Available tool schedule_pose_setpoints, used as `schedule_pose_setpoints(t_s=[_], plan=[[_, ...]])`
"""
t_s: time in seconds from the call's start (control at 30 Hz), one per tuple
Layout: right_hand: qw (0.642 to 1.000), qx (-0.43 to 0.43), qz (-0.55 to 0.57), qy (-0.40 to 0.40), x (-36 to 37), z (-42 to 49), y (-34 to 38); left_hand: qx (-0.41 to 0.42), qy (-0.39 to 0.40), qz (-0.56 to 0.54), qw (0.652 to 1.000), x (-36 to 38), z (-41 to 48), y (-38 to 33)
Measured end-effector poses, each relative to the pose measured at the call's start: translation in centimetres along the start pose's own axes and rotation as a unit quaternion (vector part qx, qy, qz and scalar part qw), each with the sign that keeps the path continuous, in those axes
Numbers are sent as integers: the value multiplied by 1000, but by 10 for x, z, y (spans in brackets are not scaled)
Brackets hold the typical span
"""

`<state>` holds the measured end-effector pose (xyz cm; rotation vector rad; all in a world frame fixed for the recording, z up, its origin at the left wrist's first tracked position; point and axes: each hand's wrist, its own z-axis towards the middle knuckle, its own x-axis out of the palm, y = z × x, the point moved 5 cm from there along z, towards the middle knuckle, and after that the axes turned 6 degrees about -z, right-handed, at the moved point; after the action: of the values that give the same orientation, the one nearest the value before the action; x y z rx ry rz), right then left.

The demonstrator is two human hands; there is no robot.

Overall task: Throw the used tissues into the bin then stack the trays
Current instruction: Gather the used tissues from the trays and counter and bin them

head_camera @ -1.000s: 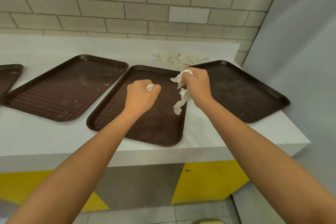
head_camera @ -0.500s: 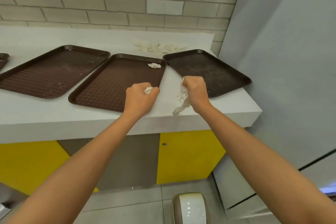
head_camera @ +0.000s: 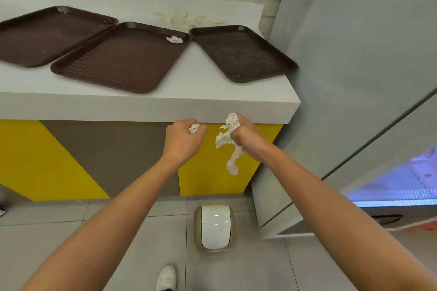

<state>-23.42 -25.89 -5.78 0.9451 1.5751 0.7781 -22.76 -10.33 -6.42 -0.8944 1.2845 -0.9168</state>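
both fists full, left hand gripping a small tissue wad, right hand a trailing tissue; binning step, next they need lowering over the bin lid

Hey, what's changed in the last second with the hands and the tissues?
Both hands have drawn back off the counter and dropped below its front edge, toward the bin on the floor. The left hand still grips a small wad, the right hand a long tissue. Unchanged: the middle tray keeps its crumpled tissue, nothing is stacked, and loose tissues lie by the wall.
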Motion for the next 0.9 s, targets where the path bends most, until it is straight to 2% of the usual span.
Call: schedule_pose_setpoints(t_s=[0.13,0.4,0.53,0.77,0.9], plan=[[998,27,6,63,16,-15,-50,-24,22,5,999,20,-22,25],[989,106,60,90,59,-27,-147,-93,54,8,994,55,-46,102],[984,139,44,100,82,-29,-200,-118,70,15,990,73,-54,148],[983,184,24,15,120,-18,-290,-153,91,18,984,113,-65,228],[978,208,-15,10,143,-8,-347,-163,97,27,982,136,-68,274]])
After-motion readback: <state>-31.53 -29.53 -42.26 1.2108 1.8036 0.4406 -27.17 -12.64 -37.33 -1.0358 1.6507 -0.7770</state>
